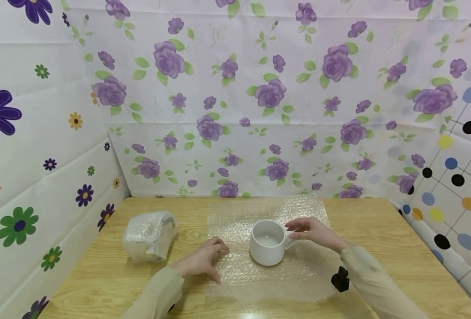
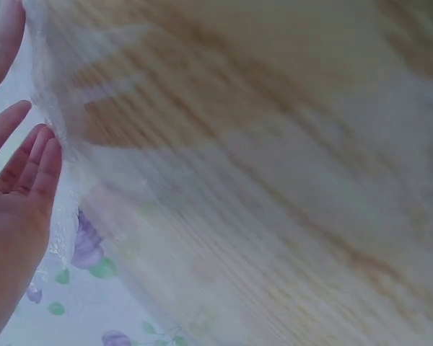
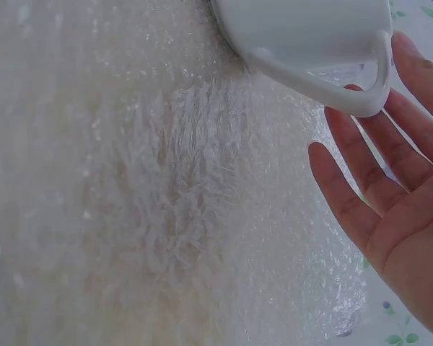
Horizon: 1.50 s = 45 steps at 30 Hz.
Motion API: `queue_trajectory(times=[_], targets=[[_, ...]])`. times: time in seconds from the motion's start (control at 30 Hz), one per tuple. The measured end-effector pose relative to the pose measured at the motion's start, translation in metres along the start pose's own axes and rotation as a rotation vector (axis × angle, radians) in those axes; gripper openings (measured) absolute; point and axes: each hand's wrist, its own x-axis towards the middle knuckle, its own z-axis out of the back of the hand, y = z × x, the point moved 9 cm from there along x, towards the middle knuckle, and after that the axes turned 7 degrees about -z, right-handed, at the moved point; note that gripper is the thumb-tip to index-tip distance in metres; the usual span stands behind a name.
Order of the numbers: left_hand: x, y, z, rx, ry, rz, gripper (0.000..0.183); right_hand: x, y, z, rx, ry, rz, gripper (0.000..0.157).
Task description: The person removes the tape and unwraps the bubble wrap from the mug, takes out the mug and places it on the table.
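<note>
Counted: 1 white mug [image 1: 268, 254], 1 clear bubble-wrap sheet [image 1: 235, 283], 1 wrapped bundle [image 1: 145, 239], 1 wooden table [image 1: 363, 221]; 2 in all of hands, left hand [image 1: 203, 258] and right hand [image 1: 317, 232]. Mug upright on the sheet, between the hands, its 1 handle [image 1: 289, 242] toward the right hand. Right hand at that handle, thumb and fingers about it; cannot tell if gripping or merely touching. Left hand apart from mug, at sheet's left edge, fingers relaxed, thumb spread, grasping nothing. Bundle on bare wood, left of left hand.
</note>
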Motion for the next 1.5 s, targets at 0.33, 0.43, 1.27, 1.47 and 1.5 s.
queue_trajectory(times=[0.33,0.43,1.27,1.47,1.5], targets=[[-0.001,-0.003,0.001,0.043,-0.019,-0.041,0.07,-0.004,-0.006,0.0,0.031,0.002,-0.007,0.038],[0.0,-0.004,0.001,0.048,-0.024,-0.055,0.068,-0.005,-0.01,-0.002,0.071,0.013,-0.029,0.038],[0.001,0.003,0.002,-0.035,-0.022,-0.064,0.06,-0.007,-0.027,-0.009,0.154,0.001,-0.113,0.029],[0.001,0.003,0.003,-0.031,-0.02,-0.052,0.06,-0.007,-0.026,-0.014,0.2,0.022,-0.116,0.028],[0.001,0.003,0.003,-0.022,-0.019,-0.049,0.061,-0.007,-0.026,-0.014,0.21,0.024,-0.118,0.028]])
